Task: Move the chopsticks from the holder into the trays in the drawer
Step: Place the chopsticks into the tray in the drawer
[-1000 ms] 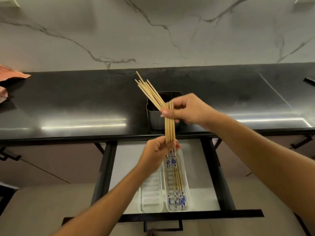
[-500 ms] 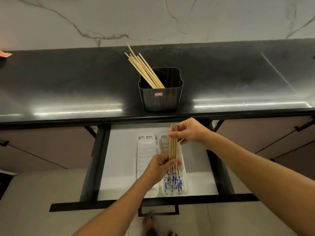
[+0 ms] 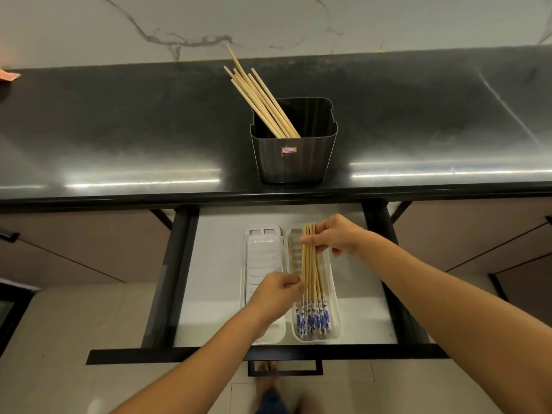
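A: Start at the far left. What is out there, well away from both hands?

B: A scrap of orange paper (image 3: pixel 9 76) lies on the black countertop (image 3: pixel 119 130), far up and to the left of the left hand (image 3: pixel 276 292).

A: And that hand?

B: It reaches into the open drawer (image 3: pixel 215 264). Its fingertips pinch the near part of a bundle of chopsticks (image 3: pixel 310 264), just above their blue-patterned ends. Under its wrist and knuckles lies the left tray (image 3: pixel 263 252), white and ribbed; I see no chopsticks in the part that shows.

A: Where does the bundle sit?

B: Between the two hands, over the right tray (image 3: pixel 334 294). The patterned ends lie down in that tray's near end, just right of the left hand. I cannot tell whether the plain ends touch the tray.

A: The right hand (image 3: pixel 334 236)?

B: Closed on the far, plain ends of the same bundle, thumb and fingers wrapped round them. So both hands grip one bundle, one at each end.

A: Anything beyond them?

B: Straight beyond the hands, on the countertop, stands the dark holder (image 3: pixel 294 156) with a small label. More chopsticks (image 3: pixel 260 94) lean out of it toward the upper left
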